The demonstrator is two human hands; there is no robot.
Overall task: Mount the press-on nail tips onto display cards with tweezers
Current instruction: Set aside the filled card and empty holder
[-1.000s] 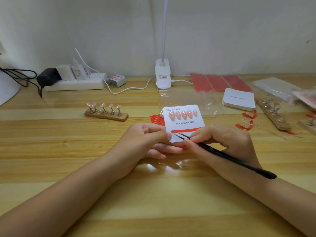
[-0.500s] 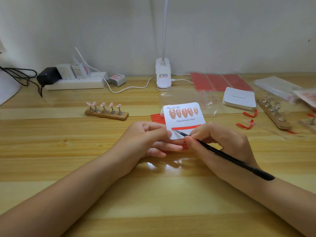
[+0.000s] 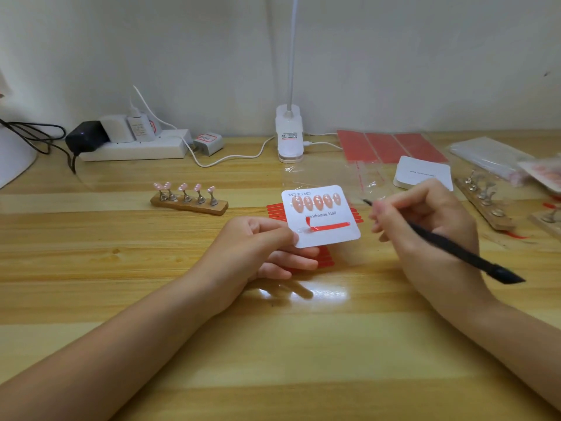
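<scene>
The white display card (image 3: 321, 218) carries five pink nail tips (image 3: 317, 202) in a row near its top edge, and a red tape strip (image 3: 329, 226) below the printed words has its left end peeled up. The left hand (image 3: 258, 250) pinches the card's left lower corner and holds it above the wooden tabletop (image 3: 273, 344). The right hand (image 3: 425, 220) grips black tweezers (image 3: 455, 244), their tip just right of the card and not touching it. A wooden stand (image 3: 189, 205) with five more tips sits to the left.
</scene>
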